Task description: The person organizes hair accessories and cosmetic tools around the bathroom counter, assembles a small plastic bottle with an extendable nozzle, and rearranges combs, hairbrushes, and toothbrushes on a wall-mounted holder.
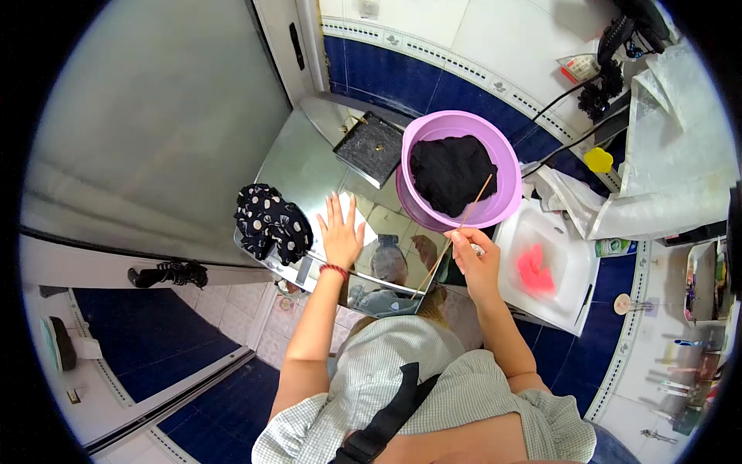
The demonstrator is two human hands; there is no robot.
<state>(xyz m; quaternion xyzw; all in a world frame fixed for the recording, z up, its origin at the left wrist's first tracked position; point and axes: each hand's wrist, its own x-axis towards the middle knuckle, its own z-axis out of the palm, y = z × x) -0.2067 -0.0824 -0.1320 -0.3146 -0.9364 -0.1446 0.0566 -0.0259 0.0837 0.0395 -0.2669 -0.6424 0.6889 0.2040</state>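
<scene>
My left hand [341, 236] lies flat with its fingers spread over a white sheet [365, 224] on a shiny, mirror-like top [297, 158]; whether the sheet is paper or cloth I cannot tell. Between the thumb and fingers of my right hand [477, 261] is a thin wooden stick [438, 261]. It slants from the front edge of the shiny top up to the purple basin [508, 166], its upper tip in front of black cloth [452, 172] inside. Left of my left hand sits a bunched black fabric with white dots [270, 220].
A black tray [371, 147] rests at the back of the shiny top. To the right, a white sink [570, 298] holds a pink cloth [535, 271]. Dark cables [568, 94] hang by the wall. A frosted glass panel [166, 124] stands at the left.
</scene>
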